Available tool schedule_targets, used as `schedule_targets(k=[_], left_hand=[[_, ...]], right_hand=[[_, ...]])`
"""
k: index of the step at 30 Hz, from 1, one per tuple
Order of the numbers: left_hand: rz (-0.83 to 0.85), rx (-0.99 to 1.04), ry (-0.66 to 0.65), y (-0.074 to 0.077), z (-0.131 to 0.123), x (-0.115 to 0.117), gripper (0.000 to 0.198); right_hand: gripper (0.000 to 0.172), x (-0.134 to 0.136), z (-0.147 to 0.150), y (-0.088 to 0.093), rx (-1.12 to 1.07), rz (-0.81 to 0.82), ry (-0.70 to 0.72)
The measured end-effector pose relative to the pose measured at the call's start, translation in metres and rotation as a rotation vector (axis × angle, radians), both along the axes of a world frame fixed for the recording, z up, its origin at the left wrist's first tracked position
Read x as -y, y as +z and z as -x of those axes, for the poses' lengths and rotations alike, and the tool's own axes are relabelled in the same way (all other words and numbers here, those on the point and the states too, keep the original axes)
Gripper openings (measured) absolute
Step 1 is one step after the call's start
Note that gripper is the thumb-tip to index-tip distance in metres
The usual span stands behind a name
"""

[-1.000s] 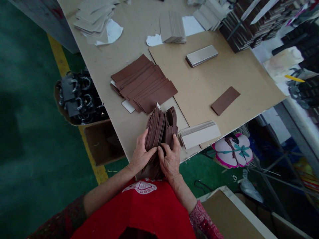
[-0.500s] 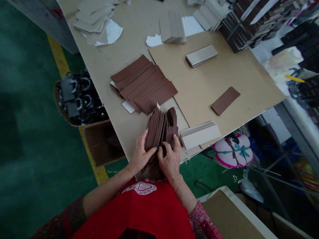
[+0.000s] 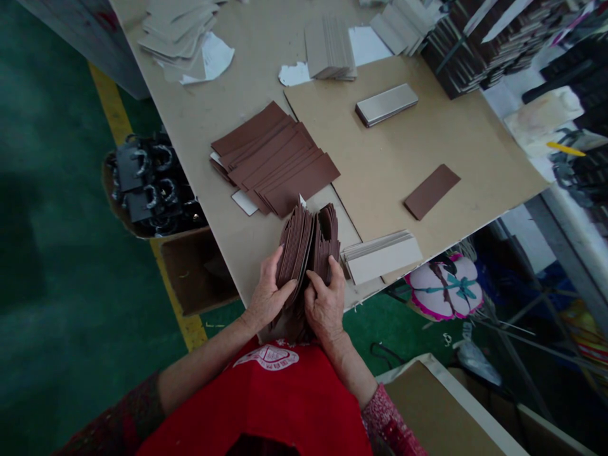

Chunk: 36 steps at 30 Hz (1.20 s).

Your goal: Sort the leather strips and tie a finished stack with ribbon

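Note:
At the table's near edge, my left hand [image 3: 268, 291] is closed around the left side of a thick bundle of brown strips [image 3: 295, 244], its thumb lying across the near face. My right hand [image 3: 327, 301] grips the bundle's right part [image 3: 327, 244], fingers bent over the near side. A gap parts the bundle between the two hands. The lower end of the strips is partly hidden by my hands and the red apron [image 3: 266, 405]. Just beyond lies a fanned pile of flat brown pieces [image 3: 275, 161]. Right of the bundle rests a stack of pale grey strips [image 3: 382, 256].
A tan board [image 3: 370, 145] carries a single brown strip [image 3: 431, 192] and a small metallic-looking stack [image 3: 387, 104]. Grey card stacks [image 3: 327, 50] stand at the back. Boxes [image 3: 197, 272] sit on the floor to the left, and a cushioned seat [image 3: 445, 287] is at right.
My right hand's fingers have shifted slightly right and up along the bundle, and the gap between its two parts shows a little more. My left hand stays nearly still.

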<state>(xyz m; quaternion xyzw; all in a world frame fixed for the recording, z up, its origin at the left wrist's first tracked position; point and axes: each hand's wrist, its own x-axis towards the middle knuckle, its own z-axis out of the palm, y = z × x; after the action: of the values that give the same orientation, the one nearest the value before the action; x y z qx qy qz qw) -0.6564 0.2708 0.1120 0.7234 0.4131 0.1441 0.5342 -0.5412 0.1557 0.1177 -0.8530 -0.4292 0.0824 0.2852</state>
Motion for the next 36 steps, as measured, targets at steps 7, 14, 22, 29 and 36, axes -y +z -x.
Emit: schedule_targets(k=[7, 14, 22, 29, 36], left_hand=[[-0.001, -0.006, -0.009, 0.000, 0.000, 0.000, 0.075], [-0.010, 0.005, -0.009, 0.001, 0.000, 0.000, 0.073], [0.005, 0.028, -0.005, -0.001, 0.002, -0.002, 0.074], [0.038, 0.027, 0.000, -0.004, 0.004, -0.003, 0.074], [0.015, 0.017, -0.015, -0.004, 0.003, -0.004, 0.074]], right_hand=[[0.024, -0.005, 0.001, 0.007, 0.032, 0.036, -0.024], [0.028, -0.011, 0.004, 0.010, 0.031, 0.108, -0.069], [0.023, -0.012, 0.004, 0.015, 0.039, 0.103, -0.070], [0.040, -0.008, 0.006, 0.007, 0.099, 0.107, -0.025], [0.031, -0.007, 0.002, 0.006, 0.054, 0.070, 0.038]])
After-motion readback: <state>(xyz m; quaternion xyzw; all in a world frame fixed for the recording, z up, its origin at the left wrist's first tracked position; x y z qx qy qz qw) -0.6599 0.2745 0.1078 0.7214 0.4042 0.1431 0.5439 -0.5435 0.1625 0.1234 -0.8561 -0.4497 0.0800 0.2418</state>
